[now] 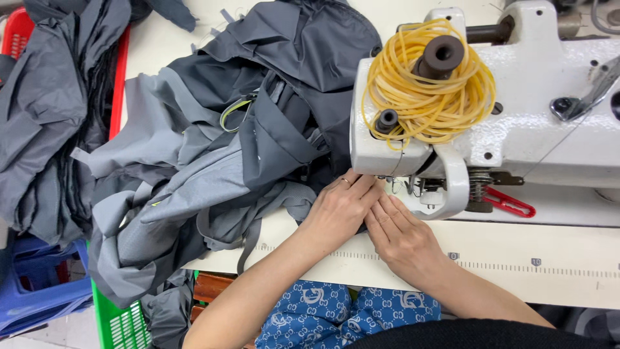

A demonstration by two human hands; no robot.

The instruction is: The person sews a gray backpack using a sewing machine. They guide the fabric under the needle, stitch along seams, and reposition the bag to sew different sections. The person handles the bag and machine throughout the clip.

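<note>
Grey nylon fabric bundle (213,174), jacket-like panels in light and dark grey, lies heaped on the cream worktop (516,258) from 9 to 12 o'clock of the hands; one edge runs in under the head of the white sewing machine (516,116), where the fingers hide it.

Left hand (339,210): flat, fingers extended toward 1 o'clock, palm down on the cloth just before the needle area; thin ring visible. Gripping nothing, pressing.

Right hand (400,236): flat too, fingers together, touching the left hand's side, tips at the presser foot (429,197) zone. Whether cloth sits under its fingertips, cannot tell.

Coil of yellow elastic cord (429,81) sits on top of the machine. Red plastic lever (510,203) at 3 o'clock of the hands. Red crate (19,29) and green basket (119,323) at the worktop's left edge.

Judgement: good handling here means fingertips kept flat and clear of the needle, seam edge aligned, and the heavy bundle's drag eased so the cloth feeds straight.
</note>
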